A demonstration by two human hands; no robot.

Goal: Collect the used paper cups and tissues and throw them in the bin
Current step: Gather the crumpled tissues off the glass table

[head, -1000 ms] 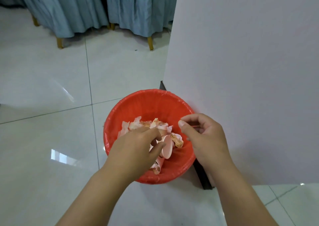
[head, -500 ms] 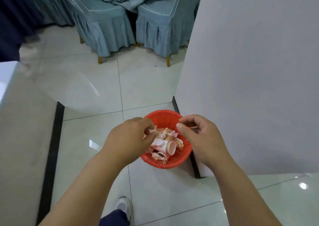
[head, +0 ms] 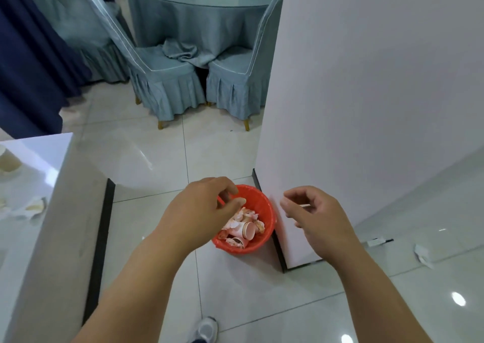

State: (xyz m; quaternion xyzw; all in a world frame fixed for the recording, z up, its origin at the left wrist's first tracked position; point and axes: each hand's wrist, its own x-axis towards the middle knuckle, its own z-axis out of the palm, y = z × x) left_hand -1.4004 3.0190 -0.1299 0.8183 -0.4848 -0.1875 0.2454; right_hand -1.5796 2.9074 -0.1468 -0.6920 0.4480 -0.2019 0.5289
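Observation:
A red plastic bin [head: 267, 206] stands on the tiled floor against the corner of a white pillar. Pink paper cups [head: 247, 231] and crumpled tissues lie inside it. My left hand [head: 199, 211] hovers over the bin's left rim with loosely curled fingers and holds nothing. My right hand [head: 314, 217] hangs to the right of the bin in front of the pillar, fingers loosely curled, thumb and forefinger apart. On the white table [head: 47, 154] at the left stand a paper cup [head: 9, 159] and a crushed cup [head: 34, 207] with tissue beside it.
The white pillar [head: 366, 106] rises directly right of the bin. Two blue-covered chairs [head: 162, 80] [head: 235, 80] stand at a round table farther back. A crumpled tissue [head: 423, 255] lies on the floor at the right. My shoe [head: 205, 329] shows at the bottom.
The view has risen and pulled back from the bin. My left hand has lifted out of the bin with nothing in it. My right hand has moved off to the bin's right.

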